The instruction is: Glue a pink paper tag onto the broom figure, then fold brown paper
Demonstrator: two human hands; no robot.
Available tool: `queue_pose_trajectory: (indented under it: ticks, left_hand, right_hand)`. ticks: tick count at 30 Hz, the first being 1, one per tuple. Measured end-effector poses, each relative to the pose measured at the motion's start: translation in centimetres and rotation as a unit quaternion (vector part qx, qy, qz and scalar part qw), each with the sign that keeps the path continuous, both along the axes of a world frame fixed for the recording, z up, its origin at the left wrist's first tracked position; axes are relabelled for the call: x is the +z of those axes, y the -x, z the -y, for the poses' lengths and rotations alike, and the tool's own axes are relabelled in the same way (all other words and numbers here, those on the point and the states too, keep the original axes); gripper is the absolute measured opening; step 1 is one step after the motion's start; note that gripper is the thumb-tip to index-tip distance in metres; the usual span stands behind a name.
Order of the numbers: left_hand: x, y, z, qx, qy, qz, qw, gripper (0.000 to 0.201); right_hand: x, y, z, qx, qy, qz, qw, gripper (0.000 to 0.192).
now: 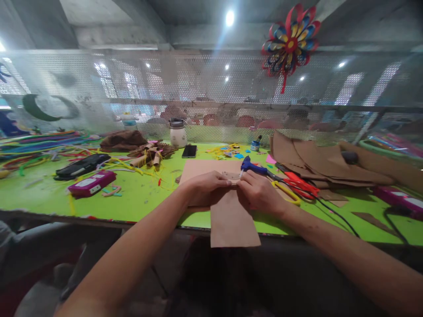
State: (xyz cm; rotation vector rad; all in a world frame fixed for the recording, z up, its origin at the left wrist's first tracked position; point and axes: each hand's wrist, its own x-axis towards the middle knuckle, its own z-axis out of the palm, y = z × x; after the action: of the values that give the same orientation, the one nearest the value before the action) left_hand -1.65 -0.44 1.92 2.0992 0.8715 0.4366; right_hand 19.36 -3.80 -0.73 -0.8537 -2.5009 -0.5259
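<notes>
Both of my hands meet over a piece of brown kraft paper (233, 224) that hangs past the table's front edge. My left hand (211, 184) is closed on the paper's upper edge, thumb on top. My right hand (259, 190) pinches the same edge a little to the right. Beneath them lies a larger brown sheet (201, 168), flat on the green table. Just beyond my right hand is a blue glue gun (254, 167), its pale nozzle beside my fingers. Yellow-handled scissors (291, 195) lie to the right of that hand, partly hidden by it.
Stacked brown paper sheets (304, 158) fill the right side, near a red bundle (300, 185) and a black cord (337, 216). On the left are a purple box (91, 183) and a black case (82, 166). A phone (189, 151) and a white jar (178, 134) stand farther back.
</notes>
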Motion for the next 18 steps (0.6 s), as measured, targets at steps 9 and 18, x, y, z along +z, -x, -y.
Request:
queue_pose_trajectory:
  ticks: [9, 18]
  left_hand:
    - [0.5, -0.7, 0.9, -0.056, 0.008, 0.054, 0.997, 0.023]
    - [1.2, -1.5, 1.7, -0.064, -0.108, 0.034, 0.991, 0.027]
  right_hand:
    - [1.0, -0.9, -0.8, 0.029, 0.318, -0.245, 0.916, 0.031]
    - [1.3, -0.9, -0.6, 0.041, 0.469, -0.365, 0.803, 0.043]
